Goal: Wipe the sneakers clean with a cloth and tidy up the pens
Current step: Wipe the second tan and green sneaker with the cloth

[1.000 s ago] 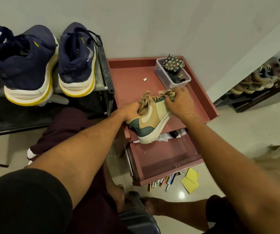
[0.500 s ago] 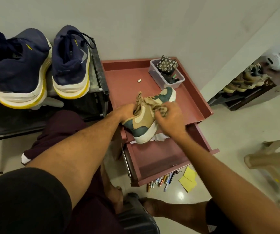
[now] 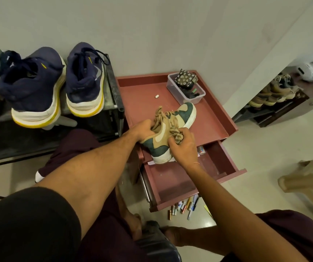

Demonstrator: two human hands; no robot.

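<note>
Sneaker [image 3: 161, 137] on red cabinet [image 3: 142, 95] front edge; heel near person, toe points away-right. Left hand [image 3: 142, 129] grips its top opening. Right hand [image 3: 185, 148], nearer heel, squeezes cloth [image 3: 177, 136] against its side.

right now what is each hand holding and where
The left hand grips the sneaker at its opening by the laces; the right hand holds a bunched cloth against its side.
</note>
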